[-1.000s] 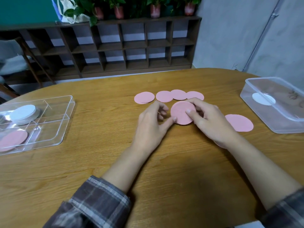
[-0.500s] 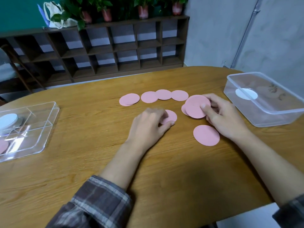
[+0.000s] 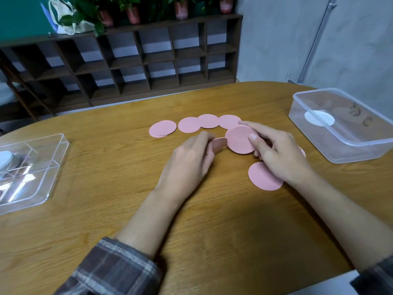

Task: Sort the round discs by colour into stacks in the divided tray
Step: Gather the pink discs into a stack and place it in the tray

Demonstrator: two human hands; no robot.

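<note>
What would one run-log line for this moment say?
left hand: holding pink disc | right hand: holding pink discs | divided tray: far left

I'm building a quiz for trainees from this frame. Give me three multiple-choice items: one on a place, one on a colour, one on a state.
1. Where is the divided tray?
A. far left of the table
B. far right
C. on the shelf

2. What colour is the disc in the clear tub?
A. pink
B. white
C. green

3. What is the right hand doing?
A. resting empty
B. holding a pink disc
C. gripping the tub

Answers: 1 A, it sits at the table's left edge. 2 B, a white round shows through the tub. 3 B, thumb and fingers pinch the pink disc.
</note>
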